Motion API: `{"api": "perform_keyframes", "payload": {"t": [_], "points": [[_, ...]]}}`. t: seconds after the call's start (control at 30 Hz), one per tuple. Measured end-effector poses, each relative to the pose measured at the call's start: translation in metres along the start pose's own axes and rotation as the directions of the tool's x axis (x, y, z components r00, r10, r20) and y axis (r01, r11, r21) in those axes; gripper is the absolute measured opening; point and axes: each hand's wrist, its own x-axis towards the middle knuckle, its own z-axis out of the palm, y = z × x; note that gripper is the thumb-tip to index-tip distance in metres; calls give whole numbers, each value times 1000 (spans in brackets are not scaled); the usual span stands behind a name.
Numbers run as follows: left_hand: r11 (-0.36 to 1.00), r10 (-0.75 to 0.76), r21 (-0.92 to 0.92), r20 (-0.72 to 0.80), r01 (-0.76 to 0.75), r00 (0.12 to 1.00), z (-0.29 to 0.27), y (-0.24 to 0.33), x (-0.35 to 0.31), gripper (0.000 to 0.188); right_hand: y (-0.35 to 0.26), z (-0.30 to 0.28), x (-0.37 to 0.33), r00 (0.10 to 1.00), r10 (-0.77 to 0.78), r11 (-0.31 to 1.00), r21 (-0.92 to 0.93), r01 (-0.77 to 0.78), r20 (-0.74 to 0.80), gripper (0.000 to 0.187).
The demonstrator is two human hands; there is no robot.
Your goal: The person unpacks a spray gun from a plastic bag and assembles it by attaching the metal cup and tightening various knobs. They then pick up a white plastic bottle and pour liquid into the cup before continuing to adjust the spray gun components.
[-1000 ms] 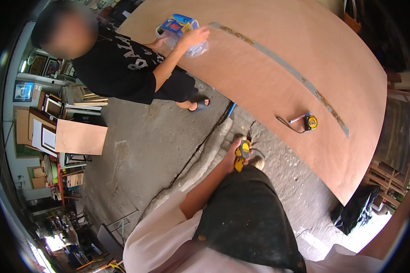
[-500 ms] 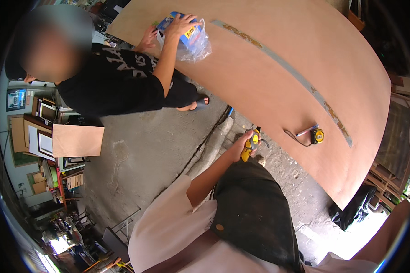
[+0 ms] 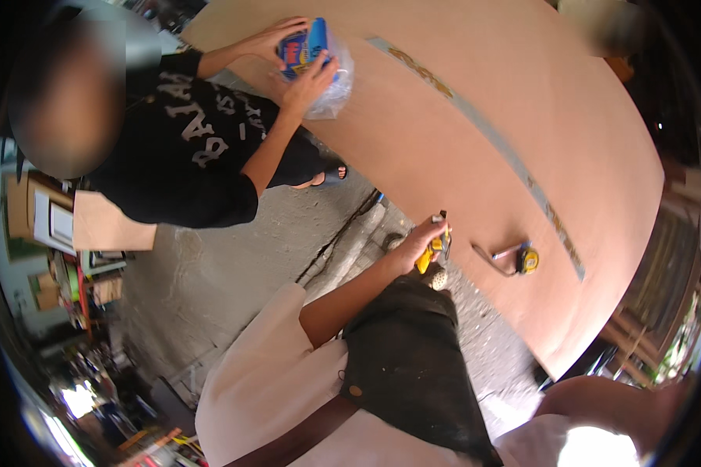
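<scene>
Workshop floor: Grey, cracked concrete lay beside a broad, light-brown panel.
Panel surface: A long metal strip with rust-coloured patches lay along it; a tape measure and a pen-like stick lay together nearer the edge.
Left-hand grip: The left hand was closed around a yellow hand tool, fingers wrapped on its body.
Right-hand grip: Could not be told; the right hand was out of view, with only a bare arm at lower right.
Tool position: At the panel's near edge, in front of the dark garment; contact with the panel could not be confirmed.
Handling practice: A firm, full-finger wrap with a loose wrist appeared best, the dark end pointed away from the body and clear of the panel edge.
Tool appearance: Bright yellow lower part, darker upper parts, narrow dark tip; blur hid its exact kind.
Opposite side: A co-worker's hands held a blue box with clear plastic around it.
</scene>
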Motion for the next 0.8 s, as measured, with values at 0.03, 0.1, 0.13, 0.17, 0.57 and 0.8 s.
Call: {"api": "perform_keyframes", "payload": {"t": [0.03,0.1,0.13,0.17,0.57,0.8], "points": [[998,50,47,-45,-47,998,3,-1,2,38,21,37,-1,974,137,991,-29,-134,178,39],[987,138,100,-95,-128,986,16,-8,11,34,57,113,-22,848,198,979,-59,-194,492,41],[979,125,177,-108,-105,986,22,-7,11,36,94,165,-50,802,-63,974,211,-80,594,44],[984,133,130,-92,-120,987,35,-4,6,34,103,190,-70,703,86,993,-7,-114,706,56],[814,475,548,-439,-192,762,94,-92,29,69,205,243,-140,366,-317,903,396,-166,875,37],[684,702,719,-602,-125,381,20,-124,-26,45,298,322,-100,402,-203,890,340,-305,893,32]]}}
